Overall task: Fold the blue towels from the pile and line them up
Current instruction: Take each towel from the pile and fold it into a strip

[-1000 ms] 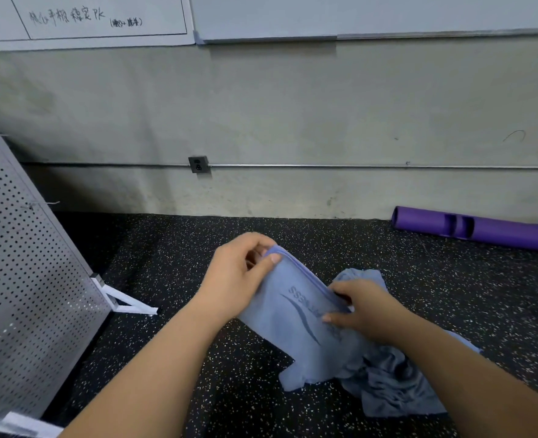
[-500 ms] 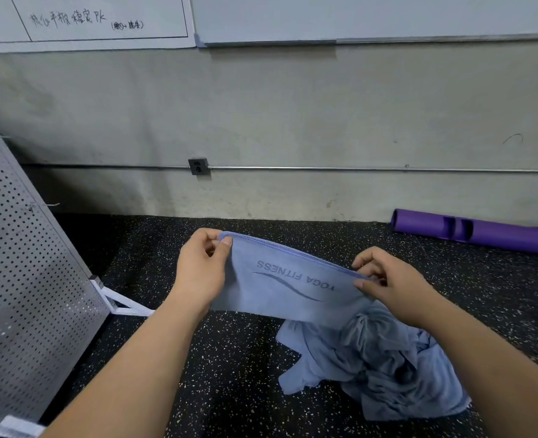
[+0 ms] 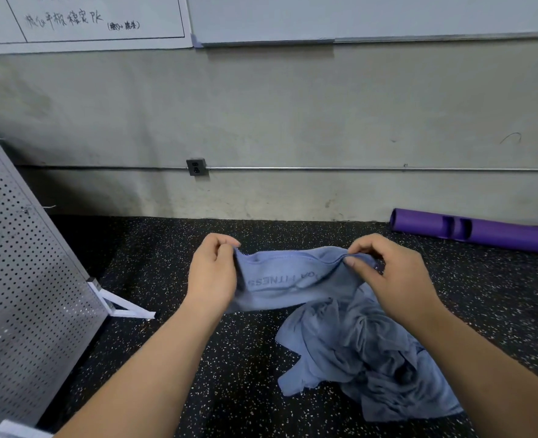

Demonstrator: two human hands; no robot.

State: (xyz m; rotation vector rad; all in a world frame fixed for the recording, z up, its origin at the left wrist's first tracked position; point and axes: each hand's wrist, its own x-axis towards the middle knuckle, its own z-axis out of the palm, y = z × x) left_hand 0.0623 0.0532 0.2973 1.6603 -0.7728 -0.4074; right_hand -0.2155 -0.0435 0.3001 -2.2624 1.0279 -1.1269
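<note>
A blue towel (image 3: 293, 279) with printed lettering hangs between my hands above the speckled black floor. My left hand (image 3: 212, 273) pinches its top left corner. My right hand (image 3: 390, 273) pinches the top edge near the right corner. The top edge sags a little between them. Below and to the right, a crumpled pile of blue towels (image 3: 362, 352) lies on the floor, partly under my right forearm.
A grey perforated panel (image 3: 24, 295) on a white foot (image 3: 125, 306) leans at the left. A purple roll (image 3: 482, 230) lies along the wall at the right. The concrete wall carries a socket (image 3: 196, 166), a conduit, and whiteboards above.
My hands lifted the towel off the pile and spread it wide; since then they have drawn slightly closer and the top edge has gone slack.
</note>
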